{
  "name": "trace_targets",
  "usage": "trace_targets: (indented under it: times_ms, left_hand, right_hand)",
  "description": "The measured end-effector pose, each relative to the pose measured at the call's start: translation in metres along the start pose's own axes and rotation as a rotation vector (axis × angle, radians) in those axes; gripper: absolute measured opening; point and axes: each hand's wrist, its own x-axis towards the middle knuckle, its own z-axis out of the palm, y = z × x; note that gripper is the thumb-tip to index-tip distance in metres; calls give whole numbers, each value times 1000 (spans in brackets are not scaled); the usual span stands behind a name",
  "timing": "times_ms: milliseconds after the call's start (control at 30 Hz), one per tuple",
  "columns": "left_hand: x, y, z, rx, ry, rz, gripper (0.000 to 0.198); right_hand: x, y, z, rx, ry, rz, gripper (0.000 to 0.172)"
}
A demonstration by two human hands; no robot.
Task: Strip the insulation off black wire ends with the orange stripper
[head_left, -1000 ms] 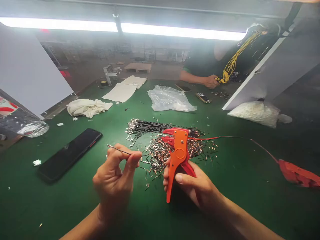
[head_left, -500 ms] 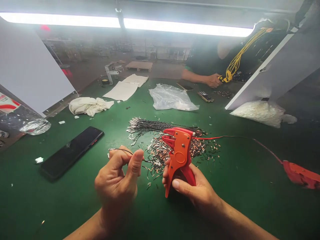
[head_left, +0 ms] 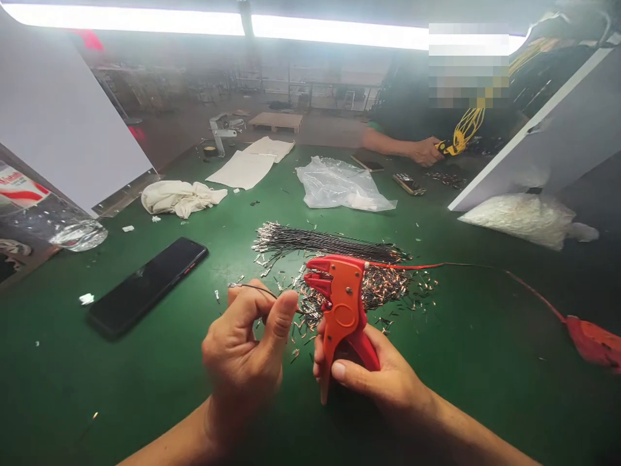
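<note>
From the camera on my head, I saw my right hand (head_left: pixel 383 372) with its fingers curled tight around the handles of the orange tool (head_left: pixel 344 294). The tool stood up over the green table (head_left: pixel 485 323), and its red jaws were apart and faced left. Just left of the tool was my left hand (head_left: pixel 245 343), with its thumb and finger pinching a thin black wire (head_left: pixel 257 287). One end of the wire stuck out to the left, and the other came close to the tool; I could not tell if they touched. Right behind the tool lay a messy heap of tiny wire bits (head_left: pixel 388 285), and a bit farther back was a bunch of black wires (head_left: pixel 330 241). A black phone (head_left: pixel 148 285) lay well to the left of the tool. Far behind the tool I saw a clear plastic bag (head_left: pixel 334 184), and a crumpled white cloth (head_left: pixel 179 197) sat off to its back left. Way back to the right of the tool, another person's hand (head_left: pixel 427 151) held something yellow and black.
</note>
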Motion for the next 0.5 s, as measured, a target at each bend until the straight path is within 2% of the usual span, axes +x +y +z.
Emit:
trace_targets:
  times_ms: [100, 267, 400, 500]
  left_hand:
    - [-2, 0, 0, 22, -27, 65, 34]
    - [-4, -2, 0, 90, -34, 149, 31]
    - [-5, -3, 1, 143, -45, 191, 29]
    - [-5, -4, 3, 164, -73, 233, 27]
  right_hand:
    - [0, 2, 0, -27, 11, 6, 34]
    - [-3, 11, 0, -86, 127, 24, 35]
    - [-4, 14, 2, -139, 155, 64, 38]
    - [-4, 13, 5, -148, 239, 88, 43]
